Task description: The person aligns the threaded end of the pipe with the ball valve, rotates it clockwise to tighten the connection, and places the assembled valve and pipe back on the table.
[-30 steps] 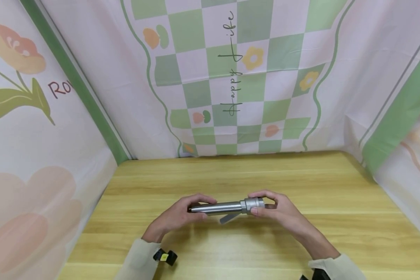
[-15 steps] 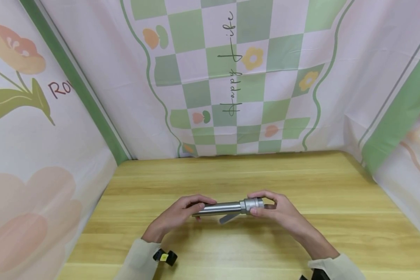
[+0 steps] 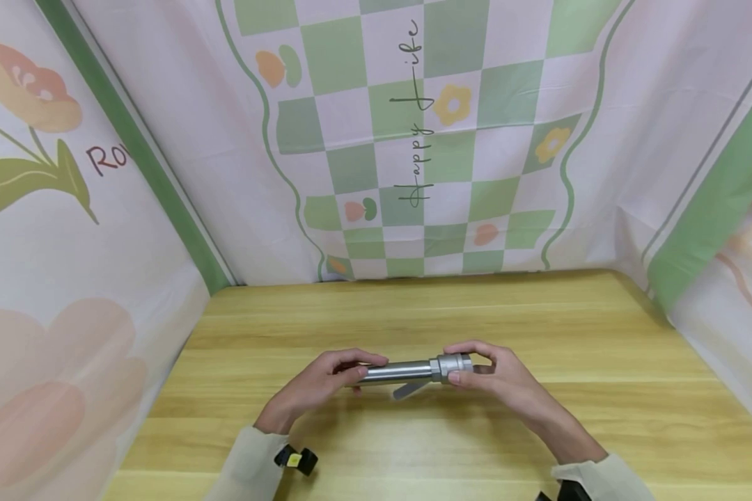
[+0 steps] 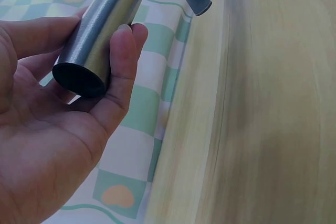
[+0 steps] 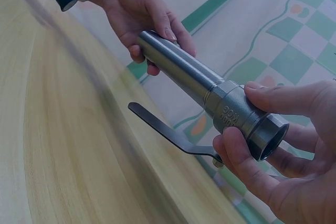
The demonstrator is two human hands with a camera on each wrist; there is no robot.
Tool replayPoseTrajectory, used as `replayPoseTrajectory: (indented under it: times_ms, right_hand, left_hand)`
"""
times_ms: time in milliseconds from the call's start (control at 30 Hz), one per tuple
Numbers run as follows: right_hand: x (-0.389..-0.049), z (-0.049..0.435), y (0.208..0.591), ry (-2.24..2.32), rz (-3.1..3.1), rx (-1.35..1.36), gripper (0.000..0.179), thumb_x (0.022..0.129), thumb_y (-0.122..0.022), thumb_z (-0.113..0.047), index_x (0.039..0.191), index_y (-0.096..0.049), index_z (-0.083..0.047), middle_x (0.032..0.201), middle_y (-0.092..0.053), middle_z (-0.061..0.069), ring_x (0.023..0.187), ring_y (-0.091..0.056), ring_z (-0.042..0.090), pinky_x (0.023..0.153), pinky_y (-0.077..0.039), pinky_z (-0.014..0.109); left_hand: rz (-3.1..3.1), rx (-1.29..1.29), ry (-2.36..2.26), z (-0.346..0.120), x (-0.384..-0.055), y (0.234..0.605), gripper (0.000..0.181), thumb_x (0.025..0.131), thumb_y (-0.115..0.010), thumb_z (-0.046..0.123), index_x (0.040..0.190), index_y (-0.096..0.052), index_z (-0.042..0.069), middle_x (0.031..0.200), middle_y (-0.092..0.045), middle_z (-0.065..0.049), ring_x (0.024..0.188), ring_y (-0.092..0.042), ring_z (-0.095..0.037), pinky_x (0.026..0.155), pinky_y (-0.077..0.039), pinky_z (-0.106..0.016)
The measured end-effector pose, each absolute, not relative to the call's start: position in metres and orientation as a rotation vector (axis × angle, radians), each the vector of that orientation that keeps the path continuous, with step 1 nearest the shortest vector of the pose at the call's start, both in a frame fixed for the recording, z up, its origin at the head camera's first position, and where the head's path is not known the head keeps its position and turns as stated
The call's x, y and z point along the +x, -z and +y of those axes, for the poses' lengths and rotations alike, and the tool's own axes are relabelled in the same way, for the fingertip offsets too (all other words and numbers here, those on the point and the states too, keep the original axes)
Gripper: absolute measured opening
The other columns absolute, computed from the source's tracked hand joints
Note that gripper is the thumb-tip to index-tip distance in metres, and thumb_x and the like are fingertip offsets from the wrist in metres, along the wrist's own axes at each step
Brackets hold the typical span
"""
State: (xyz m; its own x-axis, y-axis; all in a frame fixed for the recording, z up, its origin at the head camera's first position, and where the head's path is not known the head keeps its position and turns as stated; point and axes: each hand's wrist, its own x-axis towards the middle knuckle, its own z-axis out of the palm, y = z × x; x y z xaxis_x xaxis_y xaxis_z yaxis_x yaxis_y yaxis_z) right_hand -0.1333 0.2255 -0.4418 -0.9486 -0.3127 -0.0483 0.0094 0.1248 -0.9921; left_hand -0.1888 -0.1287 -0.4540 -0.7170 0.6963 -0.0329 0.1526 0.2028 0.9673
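Observation:
A steel pipe (image 3: 397,372) joins end to end with a ball valve (image 3: 452,367), both held above the table. From the valve a flat lever handle (image 5: 163,129) angles back beneath the pipe. My left hand (image 3: 319,379) grips the pipe's free end, thumb and fingers curled round it; the pipe's open mouth (image 4: 80,80) faces the palm in the left wrist view. My right hand (image 3: 507,379) pinches the valve body between thumb and fingers. Raised lettering marks the valve in the right wrist view, and its hexagonal outer end is open.
Below the hands lies a wooden table (image 3: 413,320). A printed curtain (image 3: 401,139) with green checks hangs at its far edge, and flowered cloth (image 3: 100,313) closes off the left side. Black wrist cameras sit on both sleeves.
My left thumb and fingers have shifted round the pipe's end, the thumb now lying over it, and the pipe seems slightly rotated. The right hand and valve have barely moved.

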Motion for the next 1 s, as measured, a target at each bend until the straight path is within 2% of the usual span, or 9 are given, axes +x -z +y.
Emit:
replayPoseTrajectory:
  times_ms: [167, 267, 400, 700, 800, 1000]
  right_hand:
    - [-0.1335, 0.2258, 0.4424, 1.909, 2.158, -0.298, 0.056, 0.098, -0.081, -0.015, 0.146, -0.06, 0.005, 0.144, -0.058, 0.031, 0.112, -0.076, 0.031, 0.095, -0.064, 0.034]
    - [-0.1336, 0.2257, 0.4426, 1.914, 2.153, -0.298, 0.055, 0.098, -0.081, -0.015, 0.145, -0.061, 0.005, 0.145, -0.057, 0.031, 0.112, -0.076, 0.031, 0.095, -0.064, 0.034]
    - [-0.1334, 0.2258, 0.4418, 1.905, 2.161, -0.298, 0.054, 0.098, -0.081, -0.015, 0.145, -0.062, 0.004, 0.144, -0.058, 0.031, 0.111, -0.076, 0.03, 0.095, -0.064, 0.033]
    - [-0.1332, 0.2258, 0.4403, 1.882, 2.174, -0.269, 0.052, 0.098, -0.081, -0.016, 0.144, -0.063, 0.001, 0.142, -0.058, 0.03, 0.111, -0.076, 0.029, 0.095, -0.064, 0.033]
    - [-0.1333, 0.2259, 0.4404, 1.882, 2.174, -0.28, 0.053, 0.098, -0.081, -0.016, 0.145, -0.063, 0.002, 0.142, -0.058, 0.03, 0.111, -0.076, 0.03, 0.095, -0.064, 0.033]
    - [-0.1332, 0.2257, 0.4408, 1.894, 2.165, -0.286, 0.055, 0.098, -0.081, -0.015, 0.145, -0.061, 0.005, 0.143, -0.058, 0.03, 0.111, -0.076, 0.03, 0.094, -0.064, 0.033]
  left_hand:
    - [2.021, 0.81, -1.536, -0.1283, -0.1886, 0.4542, 0.035, 0.115, -0.057, 0.021, 0.148, -0.068, 0.014, 0.15, -0.066, -0.013, 0.118, -0.066, -0.023, 0.098, -0.063, -0.048]
    - [2.019, 0.805, -1.54, -0.1283, -0.1881, 0.454, 0.036, 0.115, -0.057, 0.021, 0.148, -0.068, 0.014, 0.15, -0.067, -0.014, 0.118, -0.066, -0.024, 0.098, -0.063, -0.048]
    - [2.008, 0.801, -1.555, -0.1283, -0.1871, 0.4529, 0.036, 0.114, -0.059, 0.02, 0.148, -0.068, 0.014, 0.15, -0.067, -0.015, 0.119, -0.066, -0.029, 0.099, -0.064, -0.047]
    - [1.979, 0.813, -1.583, -0.1285, -0.1859, 0.4488, 0.037, 0.113, -0.062, 0.021, 0.148, -0.068, 0.011, 0.151, -0.066, -0.016, 0.122, -0.064, -0.043, 0.096, -0.064, -0.036]
    - [1.974, 0.816, -1.586, -0.1285, -0.1858, 0.4484, 0.037, 0.113, -0.062, 0.02, 0.148, -0.068, 0.01, 0.152, -0.065, -0.017, 0.121, -0.065, -0.041, 0.096, -0.064, -0.038]
    - [1.983, 0.833, -1.585, -0.1286, -0.1856, 0.4483, 0.036, 0.111, -0.063, 0.017, 0.146, -0.069, 0.009, 0.152, -0.066, -0.015, 0.118, -0.067, -0.024, 0.099, -0.064, -0.043]
